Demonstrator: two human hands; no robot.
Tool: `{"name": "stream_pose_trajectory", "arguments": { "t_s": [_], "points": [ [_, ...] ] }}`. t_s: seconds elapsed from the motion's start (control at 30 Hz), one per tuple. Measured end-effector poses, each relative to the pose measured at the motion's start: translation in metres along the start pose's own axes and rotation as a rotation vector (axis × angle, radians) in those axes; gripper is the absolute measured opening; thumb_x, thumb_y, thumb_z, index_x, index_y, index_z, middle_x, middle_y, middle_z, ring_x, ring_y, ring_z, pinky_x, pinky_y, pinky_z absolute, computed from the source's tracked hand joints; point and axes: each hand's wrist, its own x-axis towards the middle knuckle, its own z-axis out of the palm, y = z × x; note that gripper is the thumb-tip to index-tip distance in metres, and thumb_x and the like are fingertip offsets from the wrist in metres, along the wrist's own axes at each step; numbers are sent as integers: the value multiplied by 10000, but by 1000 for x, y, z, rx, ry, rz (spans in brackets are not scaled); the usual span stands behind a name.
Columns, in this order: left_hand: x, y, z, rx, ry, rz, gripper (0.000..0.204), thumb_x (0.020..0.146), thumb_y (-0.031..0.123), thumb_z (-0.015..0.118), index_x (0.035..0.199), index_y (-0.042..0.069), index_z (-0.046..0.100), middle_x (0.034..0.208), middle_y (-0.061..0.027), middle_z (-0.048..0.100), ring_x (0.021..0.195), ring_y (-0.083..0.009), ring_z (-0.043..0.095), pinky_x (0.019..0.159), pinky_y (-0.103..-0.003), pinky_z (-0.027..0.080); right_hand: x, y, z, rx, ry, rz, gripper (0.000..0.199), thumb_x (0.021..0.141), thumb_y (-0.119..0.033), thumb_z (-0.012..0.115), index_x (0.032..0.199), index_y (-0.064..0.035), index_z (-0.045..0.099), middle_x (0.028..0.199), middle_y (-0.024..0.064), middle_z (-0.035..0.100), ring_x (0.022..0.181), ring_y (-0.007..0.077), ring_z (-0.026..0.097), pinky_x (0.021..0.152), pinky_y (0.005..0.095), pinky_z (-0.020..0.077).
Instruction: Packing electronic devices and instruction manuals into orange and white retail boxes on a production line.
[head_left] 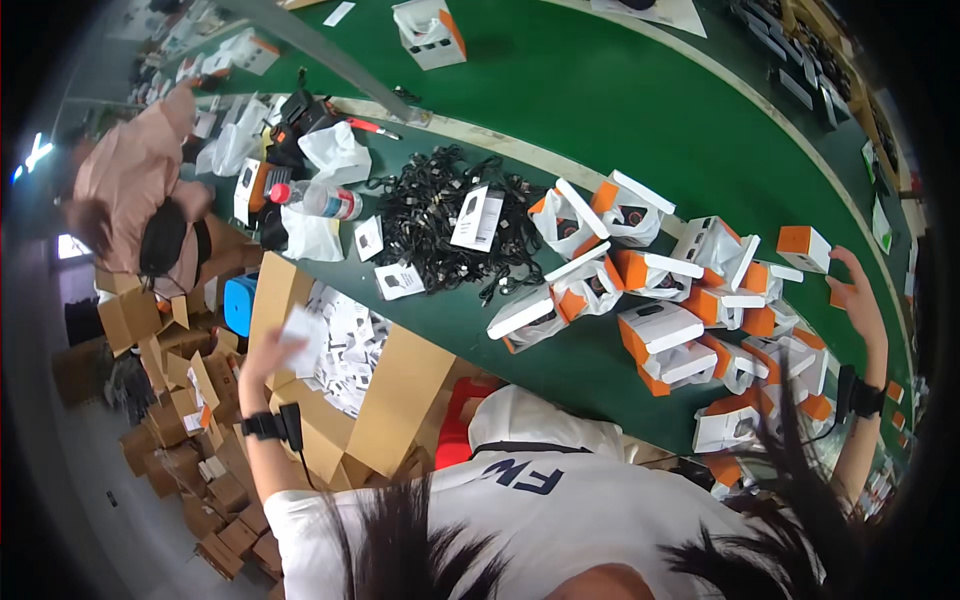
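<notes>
My left hand (266, 356) is closed on a white paper leaflet (304, 338), slightly blurred, above an open cardboard carton (400, 400) filled with small printed leaflets (350, 350). At the far right my right hand (856, 290) has its fingers apart beside a closed orange and white box (804, 248); the fingertips come close to its edge, and I cannot tell whether they touch. A small orange patch shows by the thumb. Between my hands stand several open orange and white boxes (662, 328) with white bags inside. Black cables (430, 225) lie heaped on the table, with leaflets on top.
A green conveyor belt (590, 95) runs behind the dark green table (440, 325), carrying another box (430, 35). A red-capped bottle (325, 200) and white plastic bags (335, 155) lie at the back left. A co-worker (145, 190) sits beyond several cardboard cartons (180, 445).
</notes>
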Motion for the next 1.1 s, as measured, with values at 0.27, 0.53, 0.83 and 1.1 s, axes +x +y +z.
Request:
{"name": "stream_pose_trajectory", "arguments": {
  "t_s": [0.27, 0.53, 0.83, 1.1],
  "points": [
    [22, -214, 81, 179, 201, -135, 642, 759, 319, 681, 1190, -87, 437, 1167, -218, 532, 1092, -257, 510, 888, -318, 410, 55, -122, 12, -48, -240, -173, 324, 802, -72, 559, 1117, -28, 498, 1165, 82, 517, 1124, 200, 463, 984, 297, 323],
    [109, 178, 196, 191, 581, 779, 478, 698, 343, 714, 1017, 17, 572, 992, -113, 572, 930, -264, 531, 805, -384, 400, 86, -265, 63, -15, -398, -423, 330, 820, -136, 575, 1134, -60, 511, 1117, 74, 551, 1022, 197, 513, 889, 297, 404],
    [145, 190, 226, 373, 631, 882, 181, 726, 239, 661, 774, 76, 598, 799, -77, 550, 799, -251, 527, 723, -374, 362, 67, -259, 58, -18, -431, -169, 365, 800, -98, 585, 1155, -79, 506, 1131, 78, 548, 1028, 192, 516, 886, 312, 407],
    [135, 139, 134, -717, 886, 407, 204, 914, 170, 430, 934, -26, 487, 717, -141, 544, 684, -228, 563, 622, -368, 439, 70, -236, 63, 52, -389, -247, 347, 799, -71, 579, 1136, -64, 496, 1109, 69, 547, 1074, 191, 486, 919, 309, 376]
  ]
}}
